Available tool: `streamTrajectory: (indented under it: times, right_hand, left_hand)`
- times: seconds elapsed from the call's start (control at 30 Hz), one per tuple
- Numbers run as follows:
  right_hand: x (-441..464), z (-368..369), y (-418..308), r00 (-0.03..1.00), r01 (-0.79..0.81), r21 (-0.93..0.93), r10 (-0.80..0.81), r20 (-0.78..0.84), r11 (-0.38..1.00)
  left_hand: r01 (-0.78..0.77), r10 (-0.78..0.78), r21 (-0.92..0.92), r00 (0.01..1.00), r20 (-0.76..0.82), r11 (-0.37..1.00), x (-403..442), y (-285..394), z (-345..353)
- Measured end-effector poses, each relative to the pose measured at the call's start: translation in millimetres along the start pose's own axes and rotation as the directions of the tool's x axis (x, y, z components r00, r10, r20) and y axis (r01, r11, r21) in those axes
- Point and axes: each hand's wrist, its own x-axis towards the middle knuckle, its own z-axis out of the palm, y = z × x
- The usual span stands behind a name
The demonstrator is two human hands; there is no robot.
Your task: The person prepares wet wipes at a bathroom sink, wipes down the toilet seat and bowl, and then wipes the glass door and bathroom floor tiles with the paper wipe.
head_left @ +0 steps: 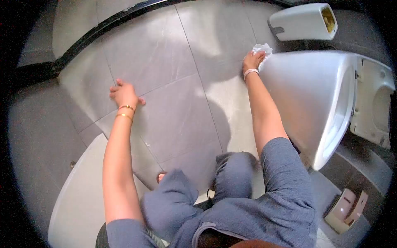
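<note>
My right hand [252,62] holds a crumpled white tissue [263,51] against the lower side of the white toilet [302,91], close to the floor. Its fingers lie over the tissue, and a light band is round the wrist. My left hand [125,94] is spread above the grey tiled floor [165,120] with its fingers apart and nothing in it. Two thin bracelets circle the left wrist. Whether the left fingertips touch the floor I cannot tell.
A white bin [301,22] lies beyond the toilet in view. The toilet's lid and seat [375,99] are raised. An open white dispenser [346,210] is at the lower right. A pale curved surface [89,186] stands at the lower left, and a dark frame edge [103,27] crosses the upper left.
</note>
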Motion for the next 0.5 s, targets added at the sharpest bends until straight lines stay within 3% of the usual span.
streamTrajectory:
  times: [0.03, 0.07, 0.13, 0.17, 0.2, 0.23, 0.27, 0.3, 0.33, 0.37, 0.4, 0.43, 0.5]
  right_hand:
    - [11.1, -2.8, -8.4, 0.988, -0.153, 0.080, 0.155, -0.022, 0.985]
    - [20.7, -0.8, -14.4, 0.989, -0.149, 0.066, 0.150, -0.013, 0.987]
    - [44.9, 3.3, -26.7, 0.961, -0.232, 0.027, 0.233, -0.146, 0.972]
    - [58.9, 6.5, -36.4, 0.962, -0.230, 0.032, 0.232, -0.146, 0.973]
    - [73.5, 10.1, -45.1, 1.000, 0.023, -0.218, -0.021, 0.009, 0.976]
    - [85.8, 13.8, -50.9, 0.949, 0.298, -0.411, -0.224, 0.221, 0.861]
    - [88.2, 43.0, -69.6, 0.930, 0.367, -0.418, -0.341, 0.140, 0.831]
    - [66.4, 61.0, -106.5, 0.938, 0.344, -0.283, -0.318, 0.136, 0.895]
    - [29.9, 98.0, -132.2, 0.844, 0.512, -0.039, -0.510, -0.166, 0.858]
    - [-6.9, 85.8, -175.6, 0.754, 0.645, 0.139, -0.656, 0.043, 0.751]
    - [-54.0, 96.1, -203.4, 0.683, 0.699, 0.149, -0.715, 0.153, 0.700]
    - [-108.7, 85.9, -226.1, 0.545, 0.829, 0.013, -0.813, 0.205, 0.559]
    - [-185.8, 58.6, -227.2, 0.242, 0.908, 0.246, -0.903, 0.354, 0.339]
  left_hand:
    - [-0.027, 0.027, -0.008, 1.000, -0.002, 1.000, -4.4, 0.9, -2.9]
    - [-0.024, 0.024, -0.014, 1.000, 0.014, 1.000, -6.0, 0.0, 1.4]
    - [0.022, -0.048, -0.180, 0.988, -0.144, 0.983, -12.1, -2.2, 2.9]
    - [0.023, -0.051, -0.181, 0.988, -0.148, 0.983, -12.1, -3.7, 5.4]
    - [-0.003, -0.032, -0.167, 0.978, -0.206, 0.986, -10.6, -4.8, 11.3]
    - [-0.031, -0.008, -0.147, 0.966, -0.257, 0.989, -7.4, -4.0, 16.1]
    - [-0.035, -0.001, -0.143, 0.969, -0.248, 0.989, -4.9, -2.6, 16.5]
    - [-0.028, -0.011, -0.163, 0.973, -0.231, 0.986, -4.5, -2.9, 16.5]
    - [-0.020, -0.022, -0.183, 0.975, -0.221, 0.983, -4.1, -2.4, 14.5]
    - [-0.023, -0.018, -0.177, 0.974, -0.225, 0.984, -5.0, -0.5, 11.0]
    - [-0.023, -0.014, -0.164, 0.975, -0.221, 0.986, -7.9, 0.1, 8.2]
    - [-0.022, -0.011, -0.153, 0.976, -0.217, 0.988, -11.2, -0.4, 5.9]
    - [-0.022, -0.010, -0.137, 0.973, -0.229, 0.990, -12.3, -1.4, 6.7]
